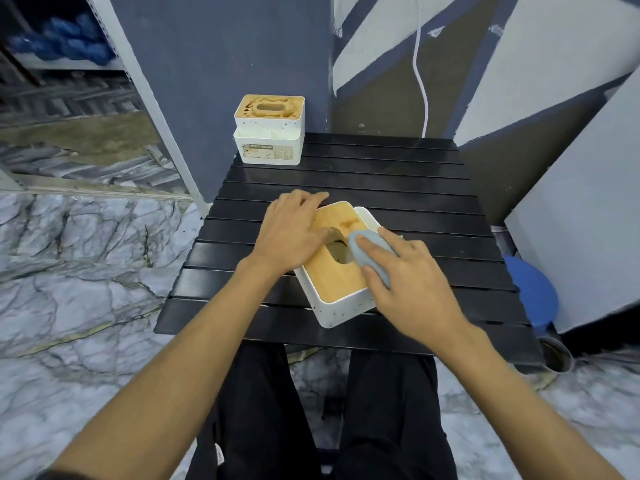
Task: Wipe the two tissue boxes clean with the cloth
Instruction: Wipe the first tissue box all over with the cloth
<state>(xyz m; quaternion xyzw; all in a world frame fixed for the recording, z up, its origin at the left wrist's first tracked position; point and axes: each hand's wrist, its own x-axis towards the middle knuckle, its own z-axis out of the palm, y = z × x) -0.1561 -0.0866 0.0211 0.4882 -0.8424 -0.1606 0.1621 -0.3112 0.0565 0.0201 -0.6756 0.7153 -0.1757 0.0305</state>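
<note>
A white rectangular tissue box with a light wooden lid (335,284) lies near the front middle of a black slatted table (398,188), turned at an angle so that one white corner faces the person. An oval slot (336,253) opens in the middle of the lid, and a small brownish stain (349,223) shows on the wood towards the far end. The left hand (294,233) lies flat on the far left part of this lid, its fingers straight and reaching over the far edge onto the table, its thumb beside the slot. The right hand (412,285) is over the right side of the lid and holds a bunched grey-blue cloth (360,256) between forefinger and thumb, pressing the wad down on the wood just right of the slot; the cloth bulges out ahead of the fingertips and partly overlaps the rim of the slot. The two hands are close together, with the slot between them. A second, taller white tissue box with a stained wooden lid and a worn label on its front (268,147) stands upright at the far left corner of the table, well apart from both hands. A round blue stool (533,292) stands on the marbled floor (69,271) to the right of the table.
</note>
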